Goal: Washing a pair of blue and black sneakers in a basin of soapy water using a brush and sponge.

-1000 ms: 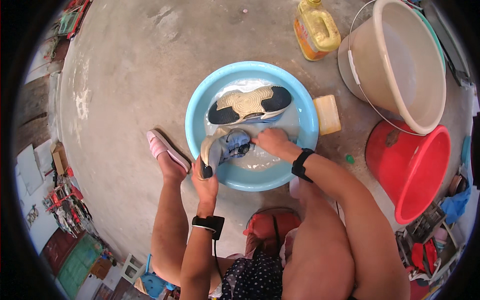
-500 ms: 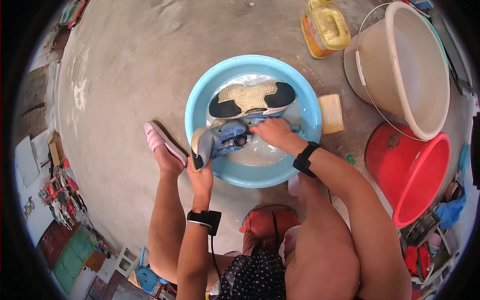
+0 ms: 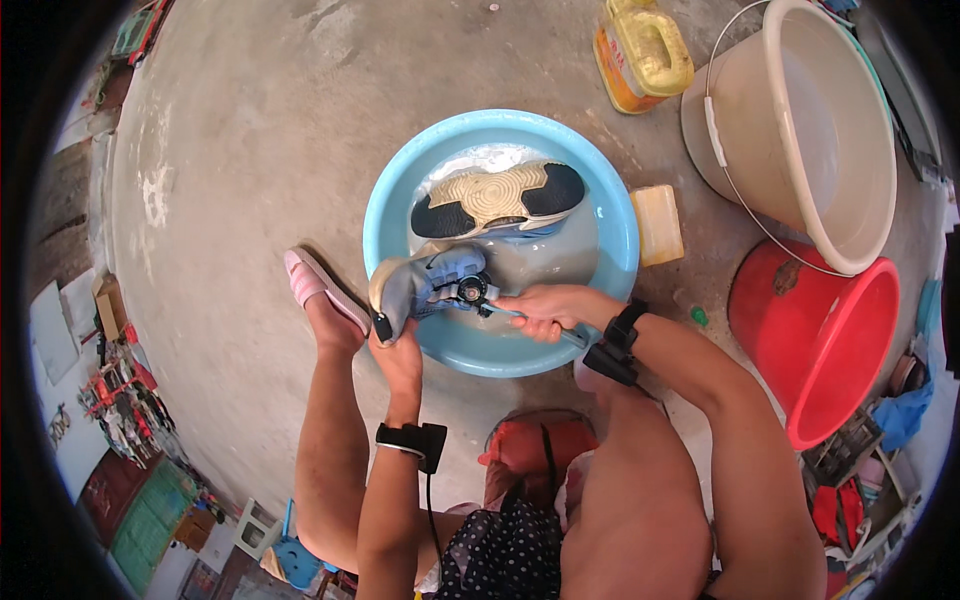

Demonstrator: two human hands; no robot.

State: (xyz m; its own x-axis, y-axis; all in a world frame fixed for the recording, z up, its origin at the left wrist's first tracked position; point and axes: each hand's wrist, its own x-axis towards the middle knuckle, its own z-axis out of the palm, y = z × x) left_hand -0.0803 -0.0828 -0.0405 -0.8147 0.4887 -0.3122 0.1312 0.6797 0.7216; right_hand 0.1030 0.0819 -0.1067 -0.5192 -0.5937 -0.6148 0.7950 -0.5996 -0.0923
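A blue basin (image 3: 384, 200) with cloudy water sits on the floor before me. In it, toward the far side, a sneaker (image 3: 495, 203) lies sole up, its cream and black tread showing. A second, blue-grey sneaker (image 3: 412, 285) tilts over the basin's near left rim, a round dial on its upper. My left hand (image 3: 398, 355) grips its near left end from below, fingers partly hidden. Closed around the blue handle of a brush (image 3: 570, 335), my right hand (image 3: 552, 308) holds it against the sneaker beside the dial; the bristles are hard to make out.
A pale yellow block (image 3: 658, 225) lies against the basin's right side. Beyond it stand a yellow jug (image 3: 640, 58), a beige bucket (image 3: 740, 130) with a wire handle and a tilted red bucket (image 3: 800, 330). A small green object (image 3: 698, 314) lies on the concrete floor.
My right hand has moved nearer to me and turned, bringing the brush handle into view. The held sneaker has shifted slightly and my left hand keeps its grip.
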